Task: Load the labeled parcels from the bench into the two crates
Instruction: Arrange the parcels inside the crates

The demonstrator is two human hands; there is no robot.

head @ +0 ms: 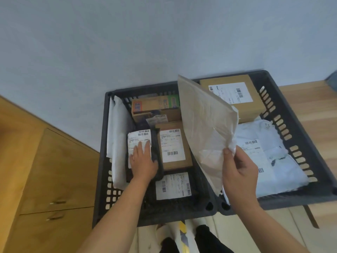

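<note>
The left hand lies flat, fingers straight and together, pressing on a black soft parcel with a white barcode label inside the left dark grey slotted plastic crate. Just right of those fingertips sits a brown cardboard box (label up). To their left, a white padded mailer leans on the crate wall. The right hand pinches, thumb against curled fingers, the crumpled edge of a tan paper mailer, which rises beyond the fingers over the seam with the right dark grey crate.
</note>
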